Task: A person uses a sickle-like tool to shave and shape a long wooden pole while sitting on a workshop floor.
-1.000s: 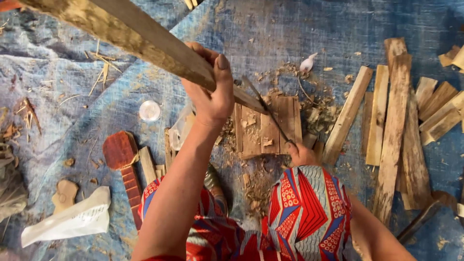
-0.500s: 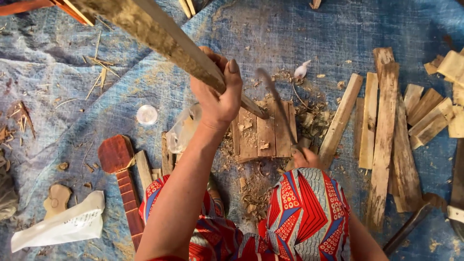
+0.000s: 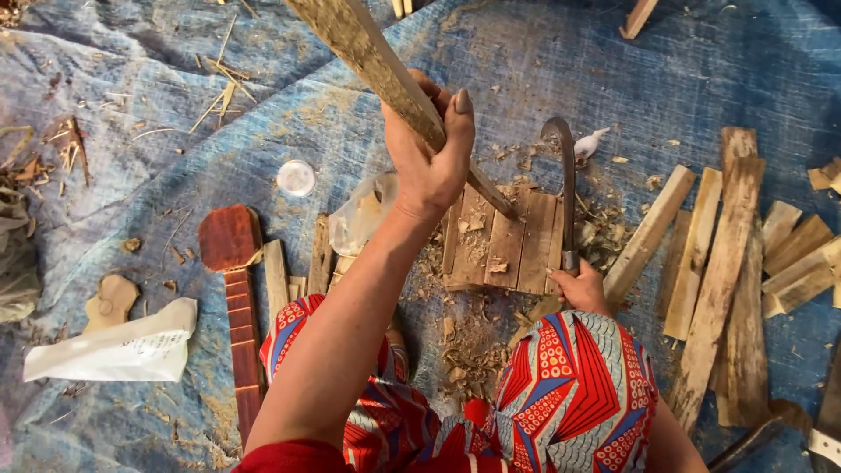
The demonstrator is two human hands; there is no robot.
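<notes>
Head view: left hand (image 3: 429,162) is clenched around a long rough wooden stick (image 3: 385,74), its lower end resting on the small plank block (image 3: 504,241). Right hand (image 3: 580,287) grips the handle of a curved blade (image 3: 568,188), raised upright just right of the stick. Risk: a glancing chop could slide toward the left fingers. Against the earlier frame, the blade stands more upright.
</notes>
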